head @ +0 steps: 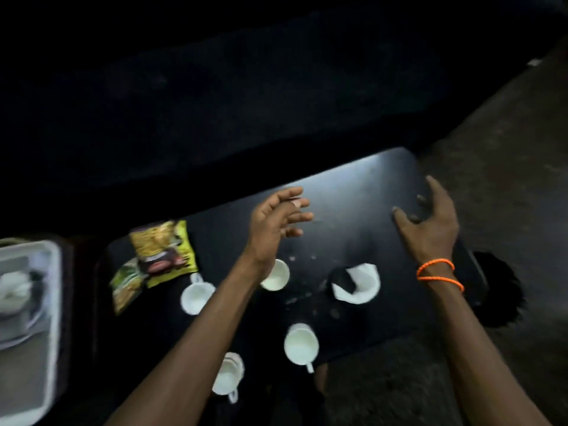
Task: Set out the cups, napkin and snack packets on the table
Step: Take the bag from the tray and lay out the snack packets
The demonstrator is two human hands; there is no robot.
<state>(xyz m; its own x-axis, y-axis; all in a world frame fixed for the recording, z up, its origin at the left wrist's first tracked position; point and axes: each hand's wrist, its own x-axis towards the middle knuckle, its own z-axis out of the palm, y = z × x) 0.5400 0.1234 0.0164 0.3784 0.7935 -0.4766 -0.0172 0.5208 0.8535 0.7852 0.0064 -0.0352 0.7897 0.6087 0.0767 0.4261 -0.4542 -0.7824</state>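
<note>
Hovering over the dark surface, left hand and right hand, each grip spread, empty.
White cups, crumpled napkin, yellow snack packets.

At your far left sits a white tray holding a crumpled white cloth. Beyond the table stretches a dark sofa; grey floor lies to your right.
</note>
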